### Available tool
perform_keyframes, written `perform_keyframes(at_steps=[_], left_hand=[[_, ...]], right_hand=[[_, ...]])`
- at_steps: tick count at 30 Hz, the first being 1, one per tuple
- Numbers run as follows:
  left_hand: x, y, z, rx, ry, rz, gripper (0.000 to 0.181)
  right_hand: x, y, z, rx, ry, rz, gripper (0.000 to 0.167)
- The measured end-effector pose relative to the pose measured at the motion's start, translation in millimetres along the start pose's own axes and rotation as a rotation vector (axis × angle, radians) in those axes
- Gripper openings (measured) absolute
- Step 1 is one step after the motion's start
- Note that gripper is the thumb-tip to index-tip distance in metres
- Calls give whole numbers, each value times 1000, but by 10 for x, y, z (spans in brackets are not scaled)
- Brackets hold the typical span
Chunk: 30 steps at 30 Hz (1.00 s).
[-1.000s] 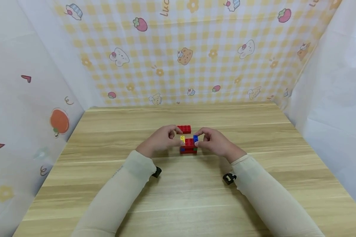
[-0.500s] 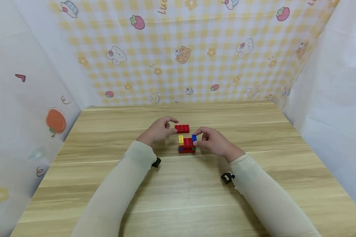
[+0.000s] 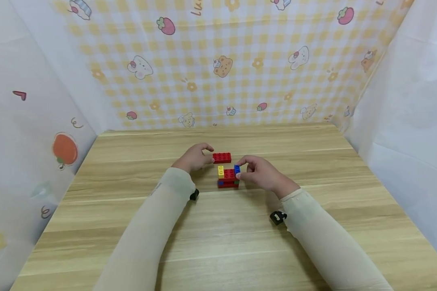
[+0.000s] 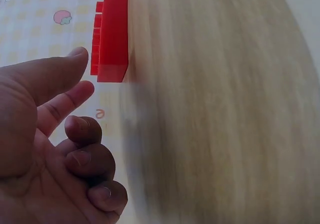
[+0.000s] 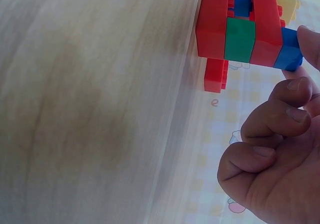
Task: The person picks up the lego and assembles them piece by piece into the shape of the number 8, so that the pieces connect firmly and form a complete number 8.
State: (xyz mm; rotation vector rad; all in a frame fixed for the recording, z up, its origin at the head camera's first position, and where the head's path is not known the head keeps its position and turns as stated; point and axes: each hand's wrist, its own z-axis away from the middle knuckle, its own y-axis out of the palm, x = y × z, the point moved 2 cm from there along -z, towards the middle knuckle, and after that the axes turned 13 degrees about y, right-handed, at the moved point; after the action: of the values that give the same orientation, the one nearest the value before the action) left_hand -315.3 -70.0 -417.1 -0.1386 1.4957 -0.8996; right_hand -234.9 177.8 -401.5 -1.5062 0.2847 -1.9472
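My left hand [image 3: 194, 158] is beside the left end of a loose red brick [image 3: 222, 157] that lies studs up on the table. In the left wrist view its thumb and index finger are spread near that brick's end, with the other fingers loosely bent. My right hand [image 3: 260, 173] pinches a small blue brick [image 5: 288, 49] between thumb and index finger at the right end of a stack. Two long red bricks [image 5: 212, 24] make up the stack's levels, with a green brick [image 5: 240, 39] and another blue one between. A yellow brick [image 3: 220, 172] sits on top at the left.
Under everything is a wood-grain table [image 3: 218, 242]. Behind it hangs a yellow checked cloth [image 3: 204, 72], with white sheets [image 3: 415, 101] at both sides. A black strap piece [image 3: 278, 217] shows at the right wrist.
My left hand has left the yellow brick and moved back to the loose red brick's left end. The right hand keeps its pinch on the blue brick. The head view shifts slightly.
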Motion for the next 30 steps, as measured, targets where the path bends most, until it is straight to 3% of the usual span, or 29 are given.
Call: perform_keyframes(at_steps=[19, 30], left_hand=[[-30, 87, -128, 10, -11, -136, 38], [-12, 104, -149, -7, -22, -155, 33]], right_hand=[[15, -15, -8, 8, 4, 18, 28], [29, -20, -4, 8, -18, 31, 28]])
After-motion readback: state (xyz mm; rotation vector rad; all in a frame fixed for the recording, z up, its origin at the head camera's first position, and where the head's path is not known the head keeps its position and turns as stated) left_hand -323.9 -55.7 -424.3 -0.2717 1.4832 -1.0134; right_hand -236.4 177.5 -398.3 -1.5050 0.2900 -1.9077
